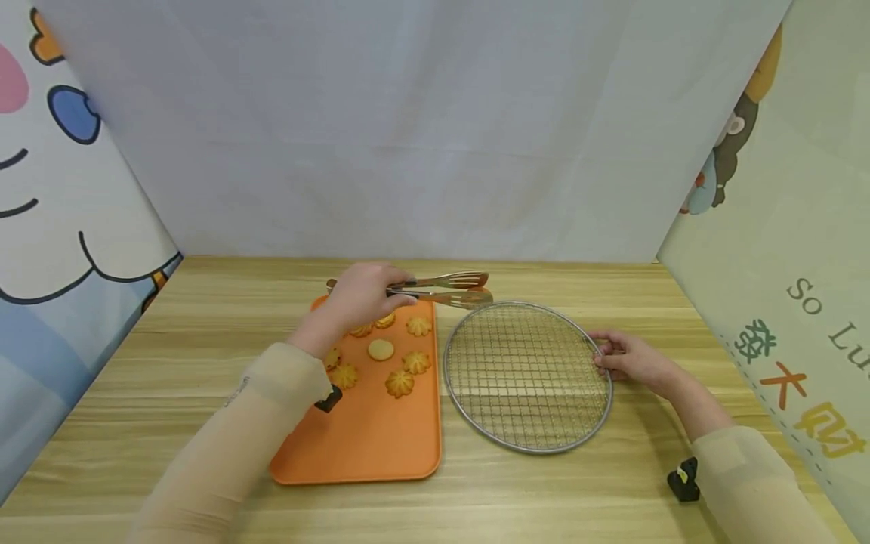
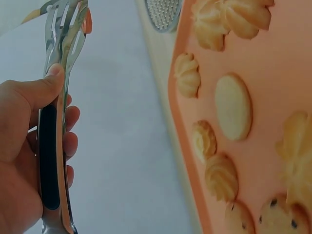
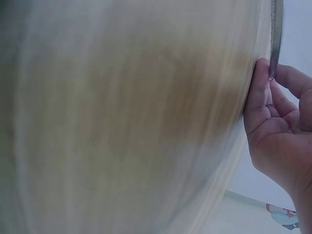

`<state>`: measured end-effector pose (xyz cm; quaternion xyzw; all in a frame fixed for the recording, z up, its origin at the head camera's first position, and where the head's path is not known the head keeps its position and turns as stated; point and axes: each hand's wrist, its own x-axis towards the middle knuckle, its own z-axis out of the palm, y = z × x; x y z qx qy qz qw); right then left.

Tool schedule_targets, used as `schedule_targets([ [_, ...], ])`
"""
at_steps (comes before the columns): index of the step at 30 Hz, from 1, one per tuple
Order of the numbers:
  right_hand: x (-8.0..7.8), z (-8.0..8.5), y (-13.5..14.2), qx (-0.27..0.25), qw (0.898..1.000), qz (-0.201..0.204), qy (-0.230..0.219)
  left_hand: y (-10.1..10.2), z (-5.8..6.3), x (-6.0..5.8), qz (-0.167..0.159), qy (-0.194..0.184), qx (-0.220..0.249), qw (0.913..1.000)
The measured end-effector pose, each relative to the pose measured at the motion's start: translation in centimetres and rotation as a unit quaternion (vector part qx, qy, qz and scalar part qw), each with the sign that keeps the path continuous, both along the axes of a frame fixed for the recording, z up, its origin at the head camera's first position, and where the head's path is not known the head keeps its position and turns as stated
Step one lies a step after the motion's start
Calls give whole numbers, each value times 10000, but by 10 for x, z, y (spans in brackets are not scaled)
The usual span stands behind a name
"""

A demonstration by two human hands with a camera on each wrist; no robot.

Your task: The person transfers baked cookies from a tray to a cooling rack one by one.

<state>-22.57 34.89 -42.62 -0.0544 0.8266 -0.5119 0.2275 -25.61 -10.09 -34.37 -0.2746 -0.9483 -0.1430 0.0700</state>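
My left hand [image 1: 367, 295] grips metal tongs [image 2: 61, 131] with dark handle inlays, above the far end of an orange tray [image 1: 356, 446]. The tongs' slotted heads [image 1: 462, 287] point right. Several cookies lie on the tray: a plain oval cookie [image 1: 381, 349], flower-shaped piped cookies [image 1: 399, 384] and dark-dotted ones [image 2: 278, 217]. My right hand [image 1: 628, 359] pinches the right rim of a round wire rack [image 1: 530, 378] between thumb and fingers. In the right wrist view the rim [image 3: 276, 44] passes between the fingertips. Part of the tray's left side is hidden by my left forearm.
Tray and rack sit side by side on a wood-grain table [image 1: 510, 499]. A pale cloth backdrop [image 1: 421, 136] rises behind the table. Printed cartoon panels stand at the left [image 1: 61, 196] and right [image 1: 782, 249].
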Motion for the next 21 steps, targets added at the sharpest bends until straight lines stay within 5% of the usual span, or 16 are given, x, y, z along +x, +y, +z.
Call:
schedule_targets([
  [10, 0, 2, -3, -18, 10000, 37, 2, 23, -25, -18, 154, -261, -8, 9995],
  [21, 2, 3, -3, -14, 10000, 52, 59, 47, -38, -26, 158, -481, -247, 9984],
])
